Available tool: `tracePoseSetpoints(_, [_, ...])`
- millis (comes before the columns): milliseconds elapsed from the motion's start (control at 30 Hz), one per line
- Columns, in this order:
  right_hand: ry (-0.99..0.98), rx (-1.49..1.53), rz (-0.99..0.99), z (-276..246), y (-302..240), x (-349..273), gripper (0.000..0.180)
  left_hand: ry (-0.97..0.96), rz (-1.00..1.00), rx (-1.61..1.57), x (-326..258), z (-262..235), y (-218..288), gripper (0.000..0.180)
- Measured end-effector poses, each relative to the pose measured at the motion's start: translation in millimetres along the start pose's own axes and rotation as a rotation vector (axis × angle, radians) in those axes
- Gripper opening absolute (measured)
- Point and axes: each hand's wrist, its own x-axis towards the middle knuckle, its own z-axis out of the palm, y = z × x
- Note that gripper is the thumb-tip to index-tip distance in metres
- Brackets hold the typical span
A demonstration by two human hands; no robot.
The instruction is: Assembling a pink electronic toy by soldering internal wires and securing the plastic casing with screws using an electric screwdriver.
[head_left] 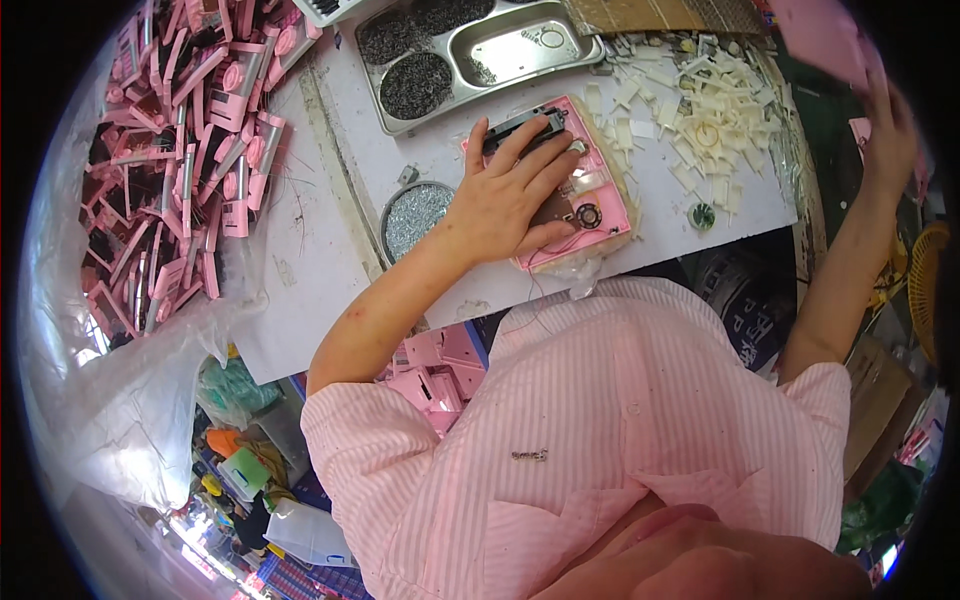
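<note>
My left hand (512, 195) lies spread on an open pink plastic housing (610, 205) at the table's near edge. Its fingers reach over a long dark part (515, 133) at the far side, and the thumb is beside a small round black speaker-like part (588, 215). Thin wires trail from the housing toward my shirt. At the upper right, off the table, my right hand (888, 135) grips the edge of a flat pink panel (825, 40); its fingers are partly hidden and blurred.
Several pink assembled pieces (215, 120) are heaped at the left on clear plastic. A metal tray (388, 122) with dark screws stands at the back. Nearer sits a round dish of silvery screws (415, 215). Small cream plastic parts (710, 120) cover the right side, near a green round object (701, 216).
</note>
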Motion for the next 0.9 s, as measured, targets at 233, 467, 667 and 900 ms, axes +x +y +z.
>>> tracePoseSetpoints(233, [-0.199,0.52,0.217,-59,4,-93,0.038,0.028,0.002,-0.041,-8,2,7,0.076])
tracePoseSetpoints(467, [-0.984,0.751,0.354,44,-10,-81,0.046,0.441,-0.225,-1.051,8,-39,24,0.074])
tracePoseSetpoints(667, [-1.041,0.646,0.349,114,-85,-158,0.056,0.794,-0.524,-1.464,2,-51,32,0.068])
tracePoseSetpoints(900, [-0.895,0.434,0.308,86,-66,-227,0.057,0.718,-0.627,-1.385,-21,-4,69,0.069])
